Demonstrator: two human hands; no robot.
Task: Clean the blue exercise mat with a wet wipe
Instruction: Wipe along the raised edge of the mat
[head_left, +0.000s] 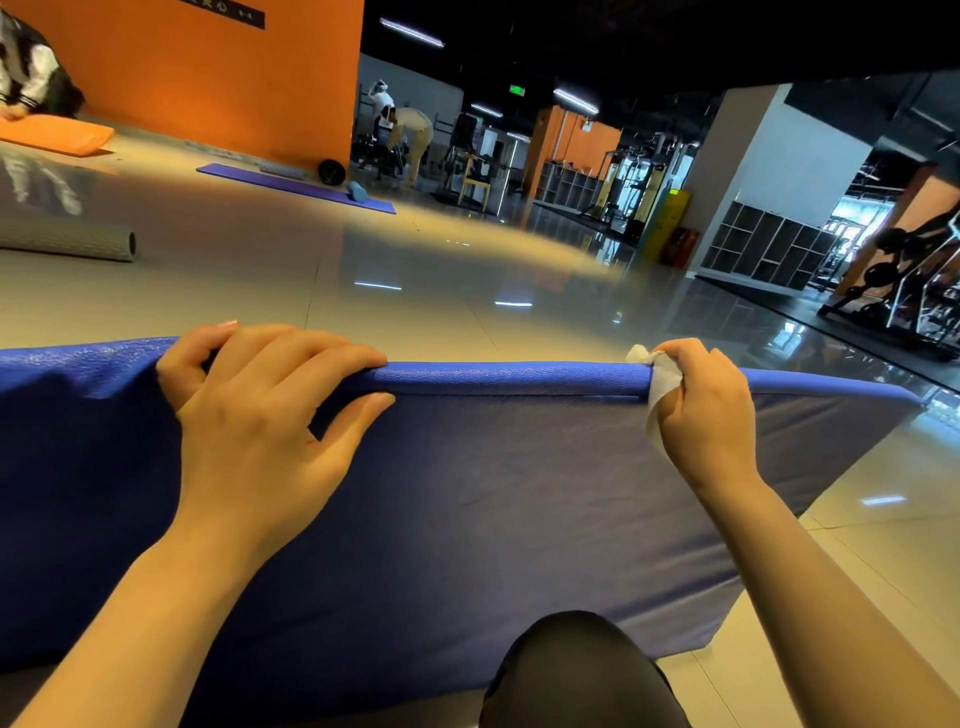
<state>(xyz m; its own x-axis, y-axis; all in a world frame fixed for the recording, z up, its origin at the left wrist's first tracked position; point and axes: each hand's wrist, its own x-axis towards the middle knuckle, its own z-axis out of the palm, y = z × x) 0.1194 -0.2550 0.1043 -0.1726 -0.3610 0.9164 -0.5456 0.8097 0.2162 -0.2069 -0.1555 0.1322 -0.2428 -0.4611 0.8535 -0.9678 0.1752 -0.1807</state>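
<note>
The thick blue exercise mat (467, 509) stands tilted on its long side in front of me, its top edge running across the view. My left hand (260, 410) grips that top edge left of centre, fingers curled over the far side and thumb on the near face. My right hand (701, 410) grips the edge further right, with a crumpled white wet wipe (660, 384) pinched between the fingers and the mat. My dark-clothed knee (576, 670) is at the bottom, in front of the mat.
Glossy tiled floor (415, 291) stretches beyond the mat. A rolled grey mat (78, 239) lies at left, a purple mat (296, 187) and an orange mat (57, 135) farther back. People, an orange wall, shelving and gym machines (904, 280) stand behind and at right.
</note>
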